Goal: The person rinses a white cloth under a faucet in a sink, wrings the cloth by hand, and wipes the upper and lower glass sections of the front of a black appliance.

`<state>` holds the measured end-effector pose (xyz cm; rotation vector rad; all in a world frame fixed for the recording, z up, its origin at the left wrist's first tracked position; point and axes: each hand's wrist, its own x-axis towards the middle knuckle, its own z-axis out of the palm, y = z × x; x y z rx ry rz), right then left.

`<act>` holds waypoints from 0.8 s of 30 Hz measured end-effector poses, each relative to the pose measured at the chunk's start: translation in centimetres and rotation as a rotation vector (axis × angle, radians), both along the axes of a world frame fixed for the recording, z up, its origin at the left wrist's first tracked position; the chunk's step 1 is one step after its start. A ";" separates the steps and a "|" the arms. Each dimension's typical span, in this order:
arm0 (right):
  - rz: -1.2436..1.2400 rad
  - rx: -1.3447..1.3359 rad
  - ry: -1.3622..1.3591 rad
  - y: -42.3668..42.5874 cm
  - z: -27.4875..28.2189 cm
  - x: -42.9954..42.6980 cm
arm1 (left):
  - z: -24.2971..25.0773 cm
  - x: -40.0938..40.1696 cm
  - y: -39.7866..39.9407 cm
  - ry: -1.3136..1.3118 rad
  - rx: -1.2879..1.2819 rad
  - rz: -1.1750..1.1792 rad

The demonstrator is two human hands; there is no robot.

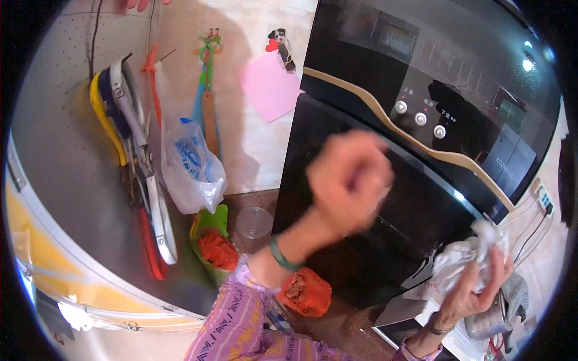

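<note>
My left hand (350, 180), blurred and with its fingers curled, is raised in front of the black glass-fronted cabinet (334, 252); whether it holds something cannot be told. A green bangle (282, 255) is on that wrist. At the lower right my right hand (474, 284) grips a crumpled white cloth (456, 266) near the cabinet's lower right corner. Three round buttons (420, 118) and a wavy gold trim strip (375, 104) cross the cabinet front.
Scissors (149, 180) and a plastic bag (192, 167) hang at the left. Below are a red bag of dried food (307, 291), a clear round container (254, 222) and a green container (212, 219). A metal pot (485, 318) and a wall socket (543, 196) are at the right. Fingertips show at the top left.
</note>
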<state>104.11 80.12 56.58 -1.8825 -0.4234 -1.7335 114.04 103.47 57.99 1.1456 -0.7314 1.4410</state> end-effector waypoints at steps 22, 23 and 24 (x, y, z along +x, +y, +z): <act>-0.183 -0.045 -0.019 -1.4 -1.0 4.8 | 6.3 23.7 18.9 0.872 -0.359 0.530; -0.139 -0.035 -0.047 -1.4 -1.1 4.9 | 6.2 23.9 19.1 0.887 -0.357 0.481; -0.158 -0.043 -0.050 -1.5 -1.1 4.9 | 6.2 23.9 19.0 0.887 -0.354 0.482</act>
